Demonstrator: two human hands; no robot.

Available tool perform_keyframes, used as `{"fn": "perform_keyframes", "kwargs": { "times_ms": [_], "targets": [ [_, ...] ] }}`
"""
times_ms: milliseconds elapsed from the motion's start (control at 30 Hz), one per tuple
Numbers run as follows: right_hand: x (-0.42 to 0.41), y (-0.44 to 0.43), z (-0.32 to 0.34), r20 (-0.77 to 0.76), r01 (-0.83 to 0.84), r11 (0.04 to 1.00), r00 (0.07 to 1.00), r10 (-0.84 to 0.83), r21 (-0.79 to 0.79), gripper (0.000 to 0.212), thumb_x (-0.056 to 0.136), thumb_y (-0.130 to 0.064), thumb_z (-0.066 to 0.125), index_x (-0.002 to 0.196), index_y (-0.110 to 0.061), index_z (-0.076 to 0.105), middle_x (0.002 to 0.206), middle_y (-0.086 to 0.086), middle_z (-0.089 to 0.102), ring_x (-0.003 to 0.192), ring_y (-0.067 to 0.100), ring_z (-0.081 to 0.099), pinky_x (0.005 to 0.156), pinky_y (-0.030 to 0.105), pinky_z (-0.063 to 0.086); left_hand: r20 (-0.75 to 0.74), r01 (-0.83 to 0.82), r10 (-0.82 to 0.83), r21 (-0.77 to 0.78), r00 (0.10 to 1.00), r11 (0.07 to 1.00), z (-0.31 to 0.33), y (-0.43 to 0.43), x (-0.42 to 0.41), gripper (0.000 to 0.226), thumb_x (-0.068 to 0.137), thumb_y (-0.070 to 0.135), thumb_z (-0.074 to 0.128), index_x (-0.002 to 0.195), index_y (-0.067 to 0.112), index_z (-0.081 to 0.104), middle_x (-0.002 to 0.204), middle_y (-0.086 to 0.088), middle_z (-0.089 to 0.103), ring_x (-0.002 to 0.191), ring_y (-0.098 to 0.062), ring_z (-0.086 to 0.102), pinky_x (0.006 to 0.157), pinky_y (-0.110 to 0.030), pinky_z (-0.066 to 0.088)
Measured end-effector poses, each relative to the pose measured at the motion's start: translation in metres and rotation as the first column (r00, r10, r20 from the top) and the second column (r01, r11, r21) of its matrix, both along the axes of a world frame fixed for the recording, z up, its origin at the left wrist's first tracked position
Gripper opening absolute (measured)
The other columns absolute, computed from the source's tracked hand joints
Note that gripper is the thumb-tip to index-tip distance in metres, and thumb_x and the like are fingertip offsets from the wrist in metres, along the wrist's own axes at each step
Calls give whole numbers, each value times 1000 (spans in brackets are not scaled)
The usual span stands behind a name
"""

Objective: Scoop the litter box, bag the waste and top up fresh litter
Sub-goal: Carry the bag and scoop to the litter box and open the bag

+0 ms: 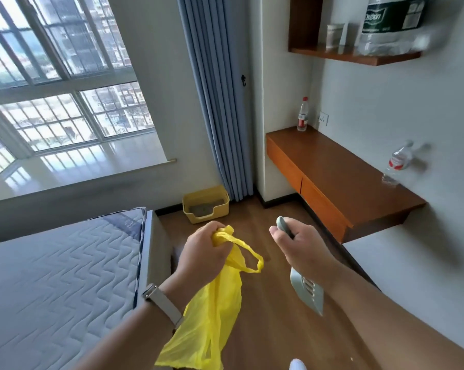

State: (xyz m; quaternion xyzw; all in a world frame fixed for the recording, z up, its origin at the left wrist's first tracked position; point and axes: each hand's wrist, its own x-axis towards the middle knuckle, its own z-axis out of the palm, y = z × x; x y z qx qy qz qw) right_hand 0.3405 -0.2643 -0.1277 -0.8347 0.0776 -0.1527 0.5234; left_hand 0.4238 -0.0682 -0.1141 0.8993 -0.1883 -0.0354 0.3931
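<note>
Nearest us, our left hand point(202, 256) grips the bunched top of a thin yellow plastic bag point(212, 311), and our right hand point(296, 248) curls round the handle of a grey slotted plastic scoop point(307, 288), blade hanging down. Farther off, the yellow plastic litter box point(206, 203) sits on the wooden floor point(268, 329) beside the blue-grey curtain point(217, 102).

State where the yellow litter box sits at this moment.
In the head view, the litter box sits on the floor, centre of frame, against the wall between the mattress and the curtain.
</note>
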Motion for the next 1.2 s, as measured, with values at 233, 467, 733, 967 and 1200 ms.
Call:
{"fn": "perform_keyframes", "kwargs": {
  "times_ms": [233, 467, 733, 967, 1200],
  "targets": [
    [106, -93, 4, -54, -106, 994, 993, 108, 33, 41, 93, -38, 53, 61, -19, 36, 48, -7, 36, 46, 10, 35, 48, 32, 31, -8, -143, 144, 66, 990, 987, 3, -75, 80, 16, 85, 19, 64, 95, 31, 62, 80, 9, 61, 66, -12, 56, 47, -13, 36],
    [171, -143, 7, -38, -139, 990, 990, 140, 8, 42, 94, -35, 54, 61, -18, 36, 47, -10, 35, 45, 5, 33, 48, 27, 30, -18, -222, 224, 78, 974, 972, 1, -106, 131, 16, 84, 20, 64, 97, 30, 63, 75, 10, 62, 64, -9, 57, 47, -12, 37],
    [235, -152, 0, -61, -185, 982, 981, 186, 30, 42, 96, -33, 52, 60, -22, 35, 46, -10, 36, 44, 6, 32, 46, 22, 29, -72, -267, 265, -18, 962, 963, -11, -104, 197, 19, 84, 17, 64, 96, 32, 64, 78, 4, 66, 67, -13, 59, 52, -22, 44],
    [321, -141, -8, -81, -245, 969, 967, 243, -23, 44, 97, -34, 52, 57, -27, 35, 48, -10, 34, 45, 9, 31, 47, 28, 29, -154, -251, 237, -82, 959, 964, -28, -97, 281, 17, 87, 21, 64, 99, 32, 65, 84, 5, 67, 73, -13, 62, 52, -20, 47],
    [449, -104, 2, -79, -234, 966, 971, 226, -107, 43, 97, -34, 53, 60, -20, 35, 49, -5, 33, 46, 11, 32, 48, 32, 30, -167, -256, 235, -117, 958, 960, -27, -66, 409, 16, 88, 29, 63, 104, 32, 65, 89, 7, 66, 75, -10, 61, 51, -14, 43]
  ]
}}
